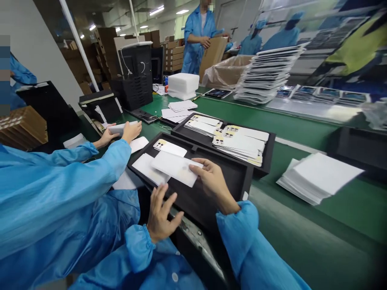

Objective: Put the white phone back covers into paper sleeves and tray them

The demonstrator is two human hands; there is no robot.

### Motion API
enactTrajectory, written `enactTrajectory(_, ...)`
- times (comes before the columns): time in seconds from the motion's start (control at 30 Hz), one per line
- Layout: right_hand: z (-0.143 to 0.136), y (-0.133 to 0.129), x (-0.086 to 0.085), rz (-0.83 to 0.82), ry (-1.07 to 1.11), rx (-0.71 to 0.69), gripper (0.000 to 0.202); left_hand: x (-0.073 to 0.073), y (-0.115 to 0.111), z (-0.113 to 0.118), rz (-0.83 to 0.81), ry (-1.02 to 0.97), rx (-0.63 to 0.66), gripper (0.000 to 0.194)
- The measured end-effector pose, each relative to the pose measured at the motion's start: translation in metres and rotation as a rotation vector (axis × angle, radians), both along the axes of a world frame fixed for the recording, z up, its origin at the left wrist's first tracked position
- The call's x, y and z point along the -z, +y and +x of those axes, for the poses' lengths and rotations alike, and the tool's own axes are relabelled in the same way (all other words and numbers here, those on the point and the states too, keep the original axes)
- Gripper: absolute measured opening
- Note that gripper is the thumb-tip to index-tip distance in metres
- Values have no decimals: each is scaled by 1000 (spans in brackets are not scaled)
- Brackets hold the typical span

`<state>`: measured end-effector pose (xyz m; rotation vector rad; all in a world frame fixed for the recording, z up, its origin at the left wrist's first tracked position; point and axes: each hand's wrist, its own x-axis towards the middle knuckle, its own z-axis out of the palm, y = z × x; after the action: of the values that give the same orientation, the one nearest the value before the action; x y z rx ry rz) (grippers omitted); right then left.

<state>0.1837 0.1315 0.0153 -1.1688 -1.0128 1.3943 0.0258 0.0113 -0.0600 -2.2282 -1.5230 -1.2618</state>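
Note:
Between the thumb and fingers of my right hand [213, 181] is one end of a thin white phone-sized panel [173, 164], held flat over a black tray [208, 203]. My left hand [163, 215] hovers at the tray's near edge, fingers spread, touching nothing that I can see. Beneath the held panel's left end lies another white panel [148, 167]. Just behind it in the tray is a white phone back cover [171, 148] with a camera cutout and yellowish film. A second black tray [266, 161] behind holds fanned stacks of similar covers [242, 143].
At my left, a co-worker's hands [121, 133] hold a whitish flat piece. A stack of white sheets [317, 177] lies on the green bench [290, 133] at right. Farther back stand a tall leaning stack [269, 72], a white foam block [183, 83] and black crates [134, 76].

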Motion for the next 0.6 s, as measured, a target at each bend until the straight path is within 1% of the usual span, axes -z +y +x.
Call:
enactTrajectory(0.07,-20,8,8,7,-58,-23,46,10,7,-15,-79,-32,-135,66)
enactTrajectory(0.13,-38,14,15,31,-136,-47,45,16,18,-28,-147,-82,-219,74)
enactTrajectory(0.27,-64,16,24,98,-319,-94,44,21,41,-43,-206,-164,-254,79)
enactTrajectory(0.33,-68,16,25,160,-441,-118,37,22,49,-44,-217,-181,-252,78)
enactTrajectory(0.43,-66,21,23,237,-617,-143,30,24,55,-44,-241,-168,-255,73)
enactTrajectory(0.53,-63,37,20,251,-748,-184,38,23,57,-42,-279,-147,-274,67)
enactTrajectory(0.6,-64,50,18,225,-811,-253,41,22,57,-40,-301,-144,-294,65)
